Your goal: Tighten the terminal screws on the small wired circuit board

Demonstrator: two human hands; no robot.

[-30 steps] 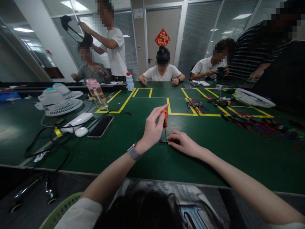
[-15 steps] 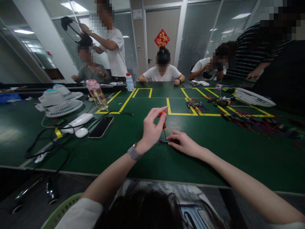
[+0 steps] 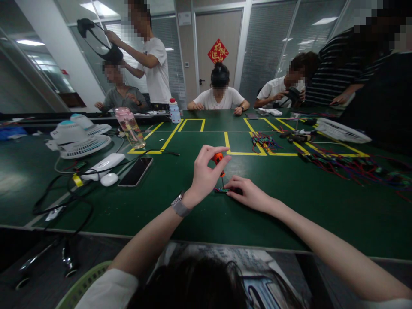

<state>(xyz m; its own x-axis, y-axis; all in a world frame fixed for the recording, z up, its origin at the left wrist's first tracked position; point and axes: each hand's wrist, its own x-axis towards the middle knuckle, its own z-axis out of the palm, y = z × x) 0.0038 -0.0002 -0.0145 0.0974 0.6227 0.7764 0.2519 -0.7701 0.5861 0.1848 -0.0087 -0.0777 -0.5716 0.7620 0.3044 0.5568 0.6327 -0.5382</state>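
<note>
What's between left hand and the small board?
Head view: only the screwdriver, its thin shaft reaching from the left hand down to the board.

Phone [image 3: 135,171] lies left of hands; wires [image 3: 354,165] right.

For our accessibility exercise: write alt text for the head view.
The left hand pinches an orange-handled screwdriver tip-down at a small circuit board, which the right hand steadies on a green table. Other people sit opposite.
</note>
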